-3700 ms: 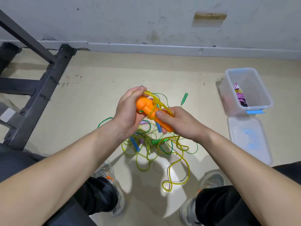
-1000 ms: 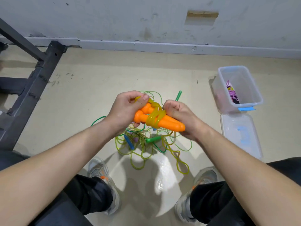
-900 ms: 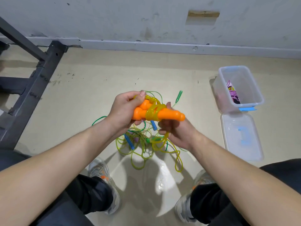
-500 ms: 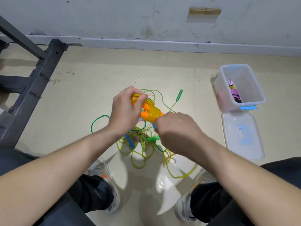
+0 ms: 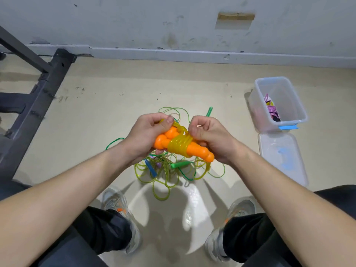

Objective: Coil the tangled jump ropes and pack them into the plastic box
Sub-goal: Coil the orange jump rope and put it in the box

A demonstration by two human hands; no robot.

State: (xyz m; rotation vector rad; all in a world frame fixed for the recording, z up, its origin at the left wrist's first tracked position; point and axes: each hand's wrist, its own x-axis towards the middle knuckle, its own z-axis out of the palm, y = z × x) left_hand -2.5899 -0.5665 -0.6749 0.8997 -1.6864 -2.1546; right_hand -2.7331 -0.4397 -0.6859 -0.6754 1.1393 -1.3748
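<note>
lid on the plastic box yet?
No. The lid lies flat on the floor next to the open plastic box, which already holds a purple coiled rope.

A beige floor (image 5: 107, 105) fills most of the view, scuffed with small dark marks up and to the left of the fingers (image 5: 169, 120). Beyond them runs a grey-white wall (image 5: 134, 20) with a pale baseboard (image 5: 192, 54); a shallow rectangular recess (image 5: 235, 18) (its upper edge looks like bare wood) sits in the wall above and right of the fingers. A dark metal frame (image 5: 38, 97) stands far to their left. Below the fingers, two grey sneakers (image 5: 117, 203) with orange accents rest on the floor under black trouser legs (image 5: 100, 230).
</note>
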